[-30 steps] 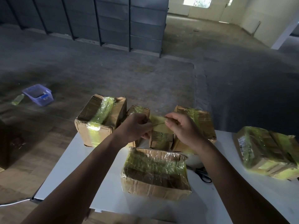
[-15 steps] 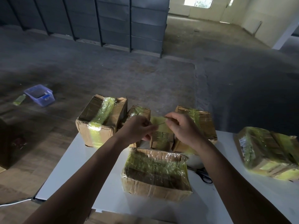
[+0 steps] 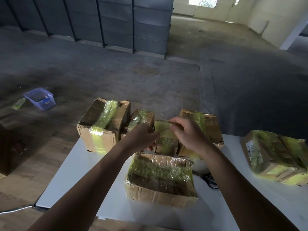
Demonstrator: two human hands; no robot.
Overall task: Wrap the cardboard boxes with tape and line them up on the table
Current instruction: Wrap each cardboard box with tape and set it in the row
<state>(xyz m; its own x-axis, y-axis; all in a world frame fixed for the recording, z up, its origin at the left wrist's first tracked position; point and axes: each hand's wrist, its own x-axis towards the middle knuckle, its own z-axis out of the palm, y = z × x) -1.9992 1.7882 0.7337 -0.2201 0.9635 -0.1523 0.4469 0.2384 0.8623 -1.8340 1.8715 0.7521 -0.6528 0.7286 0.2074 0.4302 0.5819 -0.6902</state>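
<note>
One bottle (image 3: 19, 103) and one blue tub (image 3: 40, 99) are seen on the floor at the left. Six taped boxes are counted on the white table (image 3: 66, 180), though it cannot be told whether the rightmost is one box or two. The left box (image 3: 100, 125) is set at the far left corner, with the second box (image 3: 140, 118) just beside it. The left hand (image 3: 143, 139) is curled, and one end of a thin tape strand (image 3: 164, 129) is pinched in it. The other end is pinched by the right hand (image 3: 188, 135). The strand is stretched over the middle box (image 3: 166, 140), which is stood at the far edge between the second box and the fourth box (image 3: 210, 125). The near box (image 3: 160, 177) is placed just in front of the hands. One pair of scissors (image 3: 210, 180) is partly hidden by the right forearm. The right box (image 3: 275, 155) is laid at the right edge, well apart.
</note>
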